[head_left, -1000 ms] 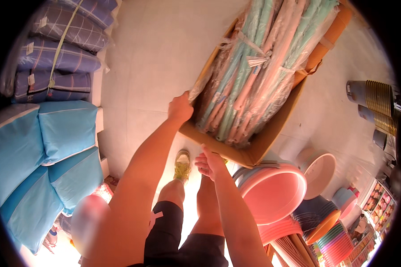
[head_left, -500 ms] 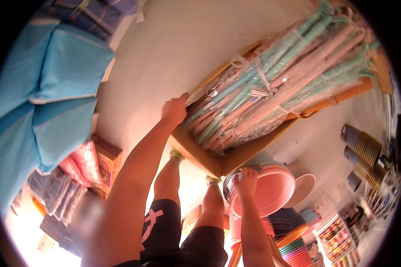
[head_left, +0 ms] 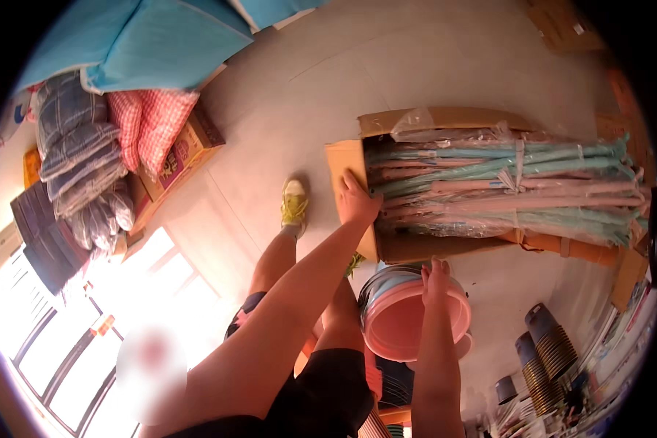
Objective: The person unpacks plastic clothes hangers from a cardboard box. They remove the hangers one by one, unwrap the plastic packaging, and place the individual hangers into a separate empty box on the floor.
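My left hand [head_left: 358,201] grips the near end of a long cardboard box [head_left: 354,164], its fingers lying on the end flap and the thumb at the edge. Inside the box lie long pink, green and blue tubes [head_left: 489,186] in clear plastic wrap. Just below the box's long side, my right hand [head_left: 436,281] has its fingers stretched out, over the rim of a pink bucket [head_left: 390,328]. The bucket is tipped with its mouth toward me; whether the palm touches it is hidden.
A yellow-green shoe [head_left: 294,204] stands on the floor left of the box. Blue fabric bundles [head_left: 168,44], red checked cushions [head_left: 164,124] and plaid cushions [head_left: 84,146] are piled at the left. Stacked dark pots [head_left: 551,343] lie at the lower right.
The box has swung from a diagonal to nearly level in view. My left hand has shifted right along with its end. My right hand's fingers have straightened from the bucket's rim.
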A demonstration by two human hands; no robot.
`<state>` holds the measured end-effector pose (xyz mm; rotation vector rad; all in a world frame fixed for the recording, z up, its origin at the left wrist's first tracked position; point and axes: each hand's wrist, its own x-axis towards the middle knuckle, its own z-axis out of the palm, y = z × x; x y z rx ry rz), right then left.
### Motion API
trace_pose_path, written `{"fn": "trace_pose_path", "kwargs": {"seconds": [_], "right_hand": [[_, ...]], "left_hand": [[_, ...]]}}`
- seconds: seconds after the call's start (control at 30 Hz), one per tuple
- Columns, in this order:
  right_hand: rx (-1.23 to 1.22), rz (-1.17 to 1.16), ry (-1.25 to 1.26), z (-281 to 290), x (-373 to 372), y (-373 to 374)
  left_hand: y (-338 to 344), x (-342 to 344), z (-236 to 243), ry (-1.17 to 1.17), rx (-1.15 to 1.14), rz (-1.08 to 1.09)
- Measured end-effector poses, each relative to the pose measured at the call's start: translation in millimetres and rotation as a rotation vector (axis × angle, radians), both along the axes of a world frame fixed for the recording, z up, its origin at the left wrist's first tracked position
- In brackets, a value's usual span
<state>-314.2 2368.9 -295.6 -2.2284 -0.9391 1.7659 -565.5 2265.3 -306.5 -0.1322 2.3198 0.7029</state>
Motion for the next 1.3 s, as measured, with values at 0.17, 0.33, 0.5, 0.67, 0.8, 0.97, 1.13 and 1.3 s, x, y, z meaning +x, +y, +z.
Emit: {"fn": "trace_pose_path", "kwargs": {"seconds": [0.17,0.33,0.5,0.67,0.8,0.97,1.13,1.3], "right_hand": [[-0.195,-0.006,0.066,-32.3,9.6,22.8],[-0.056,0.12,0.081,-72.9,2.5,30.7],[-0.047,0.169,0.042,-65.4,-16.8,20.5],[-0.042,0.182,0.048,-40.7,-26.1,-10.0],[-0.052,0.225,0.082,-9.7,-31.6,-61.5],[-0.1,0.294,0.054,13.8,-43.5,-153.7],[-0.227,0.343,0.06,-9.0,-56.7,-246.2],[-0.391,0.335,0.106,27.7,-62.4,-321.4]], "left_hand": [[-4.1,-9.6,-18.2,-0.402,0.046,-0.009],[-32.0,-4.7,-42.5,-0.279,0.196,-0.048],[-49.6,-12.2,-37.9,-0.28,0.215,-0.027],[-83.4,-22.8,-14.7,-0.288,0.299,0.009],[-131.5,-12.7,4.3,-0.248,0.233,0.036],[-224.7,-0.5,4.2,-0.194,0.211,0.145],[-335.3,-11.4,-11.1,-0.059,0.186,0.184],[-428.3,3.6,-1.0,-0.057,0.163,0.321]]}}
